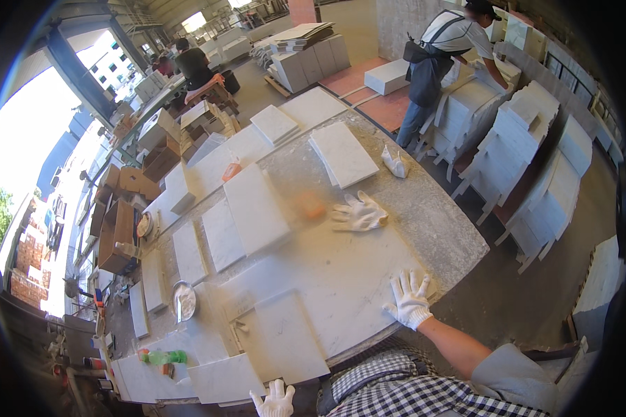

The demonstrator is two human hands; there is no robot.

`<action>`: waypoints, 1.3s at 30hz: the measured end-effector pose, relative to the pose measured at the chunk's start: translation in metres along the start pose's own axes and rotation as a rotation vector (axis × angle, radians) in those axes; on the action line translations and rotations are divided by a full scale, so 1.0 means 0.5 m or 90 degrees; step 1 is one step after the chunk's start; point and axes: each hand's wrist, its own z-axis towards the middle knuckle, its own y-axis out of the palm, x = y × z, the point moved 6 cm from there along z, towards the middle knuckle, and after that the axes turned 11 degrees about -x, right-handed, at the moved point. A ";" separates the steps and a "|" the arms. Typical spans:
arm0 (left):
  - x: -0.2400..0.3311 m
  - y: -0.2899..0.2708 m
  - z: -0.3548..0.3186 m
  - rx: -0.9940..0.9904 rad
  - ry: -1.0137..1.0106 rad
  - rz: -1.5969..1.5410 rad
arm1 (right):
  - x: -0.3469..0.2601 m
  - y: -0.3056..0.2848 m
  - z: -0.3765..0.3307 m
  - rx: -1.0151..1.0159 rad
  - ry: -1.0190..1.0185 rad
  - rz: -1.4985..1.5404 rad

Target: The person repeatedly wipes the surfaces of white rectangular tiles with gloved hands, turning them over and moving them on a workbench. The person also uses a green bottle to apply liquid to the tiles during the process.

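My right hand [409, 300], in a white knit glove, lies with fingers spread on the large pale stone slab [348, 292] near its right edge. At the lower edge my left hand [274, 401], also gloved, has its fingers apart beside a white stone tile [224, 379]; whether it touches the tile I cannot tell. Neither hand holds anything. Another tile [289, 330] lies on the worktop between my hands. Farther off lies a loose white glove [359, 213], with a blurred orange thing [311, 206] to its left. A larger white tile [256, 208] rests beyond.
A bowl of white paste [185, 300] and a green bottle [163, 356] stand at the left. Stacked tiles [344, 154] and a crumpled white thing [395, 162] sit at the far side. A co-worker [435, 66] bends over slab stacks [511, 139] at the right; cardboard boxes [118, 233] line the left.
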 end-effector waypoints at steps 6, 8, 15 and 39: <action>0.003 0.004 0.017 0.064 -0.035 -0.041 | 0.003 -0.040 -0.002 -0.001 -0.001 -0.007; 0.002 0.016 0.014 0.089 -0.028 -0.054 | -0.005 -0.076 0.014 0.043 -0.011 -0.002; -0.021 0.165 -0.006 -0.035 -0.107 -0.027 | -0.070 -0.213 0.252 -0.032 -0.110 0.064; -0.011 0.096 -0.085 0.302 -0.486 -1.547 | -0.388 -0.088 -0.083 -0.298 -0.301 0.506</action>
